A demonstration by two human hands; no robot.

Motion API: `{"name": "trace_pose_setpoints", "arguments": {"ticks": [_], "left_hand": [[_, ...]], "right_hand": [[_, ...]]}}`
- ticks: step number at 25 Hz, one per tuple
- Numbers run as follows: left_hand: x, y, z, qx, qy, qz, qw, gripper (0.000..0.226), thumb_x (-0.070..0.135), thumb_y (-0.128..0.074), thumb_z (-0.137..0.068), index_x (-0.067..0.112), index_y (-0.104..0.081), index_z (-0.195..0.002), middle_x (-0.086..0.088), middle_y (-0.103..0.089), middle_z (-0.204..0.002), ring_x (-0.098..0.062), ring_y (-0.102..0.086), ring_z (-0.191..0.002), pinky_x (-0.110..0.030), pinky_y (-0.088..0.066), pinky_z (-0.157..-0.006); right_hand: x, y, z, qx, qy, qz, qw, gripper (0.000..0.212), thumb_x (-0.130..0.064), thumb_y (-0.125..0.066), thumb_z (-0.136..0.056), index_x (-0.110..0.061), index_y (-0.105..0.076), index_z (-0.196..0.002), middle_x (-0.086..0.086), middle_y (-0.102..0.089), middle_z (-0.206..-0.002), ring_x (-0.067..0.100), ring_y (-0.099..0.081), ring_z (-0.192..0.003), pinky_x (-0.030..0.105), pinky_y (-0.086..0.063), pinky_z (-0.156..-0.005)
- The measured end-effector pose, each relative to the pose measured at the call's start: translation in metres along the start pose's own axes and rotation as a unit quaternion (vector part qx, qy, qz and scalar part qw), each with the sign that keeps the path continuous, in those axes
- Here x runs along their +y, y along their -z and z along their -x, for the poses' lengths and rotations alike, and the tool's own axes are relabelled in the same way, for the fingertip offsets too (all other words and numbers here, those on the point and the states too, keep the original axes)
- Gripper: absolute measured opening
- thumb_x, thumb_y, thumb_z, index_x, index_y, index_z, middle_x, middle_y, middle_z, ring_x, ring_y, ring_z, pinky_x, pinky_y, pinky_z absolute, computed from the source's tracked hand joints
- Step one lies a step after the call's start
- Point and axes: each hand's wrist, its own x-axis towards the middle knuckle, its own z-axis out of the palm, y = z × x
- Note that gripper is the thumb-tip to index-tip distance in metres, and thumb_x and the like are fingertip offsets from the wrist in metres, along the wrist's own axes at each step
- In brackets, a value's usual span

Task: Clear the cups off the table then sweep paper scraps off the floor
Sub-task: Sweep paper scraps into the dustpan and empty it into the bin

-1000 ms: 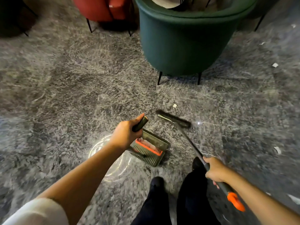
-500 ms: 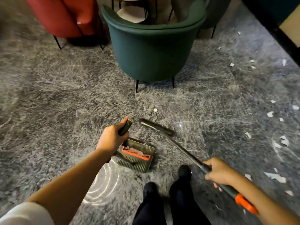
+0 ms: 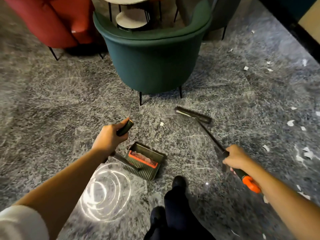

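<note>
Left grip curled tight round the dustpan handle, dustpan at 6 o'clock of the green chair. Right grip wrapped round the broom shaft, broom head on the floor at 1 o'clock from the dustpan. One paper scrap lies between dustpan and broom head; more scraps scattered out at 3 o'clock.

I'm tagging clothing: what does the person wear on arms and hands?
A white sleeve covers the left upper arm; the forearm is bare. The right arm shows no sleeve. The left hand and right hand carry no gloves, rings or watch.
</note>
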Motion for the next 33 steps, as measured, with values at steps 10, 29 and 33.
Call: {"name": "trace_pose_setpoints", "arguments": {"ticks": [10,29,33], "left_hand": [[0.047,-0.019,-0.143,-0.049,-0.016,-0.007,0.999,0.056,0.012,-0.070,-0.082,0.028,-0.053,-0.133,-0.004,-0.070,-0.088,-0.014,-0.062,-0.075,-0.021,-0.044,-0.069],[0.035,-0.003,-0.178,-0.088,-0.082,0.009,0.993,0.057,0.007,-0.071,-0.081,0.019,-0.053,-0.134,0.006,-0.067,-0.097,-0.001,-0.058,-0.071,0.001,-0.035,-0.062],[0.032,0.004,-0.178,-0.129,-0.144,0.001,0.981,0.050,0.002,-0.075,-0.076,0.011,-0.062,-0.124,0.000,-0.064,-0.120,0.006,-0.054,-0.093,0.007,-0.032,-0.075]], "right_hand": [[-0.036,0.019,-0.078,-0.120,0.075,0.087,0.986,0.018,-0.006,-0.055,-0.086,-0.002,-0.054,-0.104,0.004,-0.048,-0.075,0.023,-0.058,-0.064,0.024,-0.040,-0.045],[-0.034,0.055,0.005,-0.153,0.045,-0.031,0.987,0.063,-0.005,-0.060,-0.085,-0.007,-0.035,-0.143,0.012,-0.063,-0.115,0.005,-0.054,-0.034,0.020,-0.043,-0.038],[-0.044,0.035,0.008,-0.153,0.005,-0.105,0.983,0.015,-0.004,-0.061,-0.083,-0.002,-0.059,-0.098,0.005,-0.059,-0.060,0.008,-0.057,-0.036,0.024,-0.049,-0.044]]}}
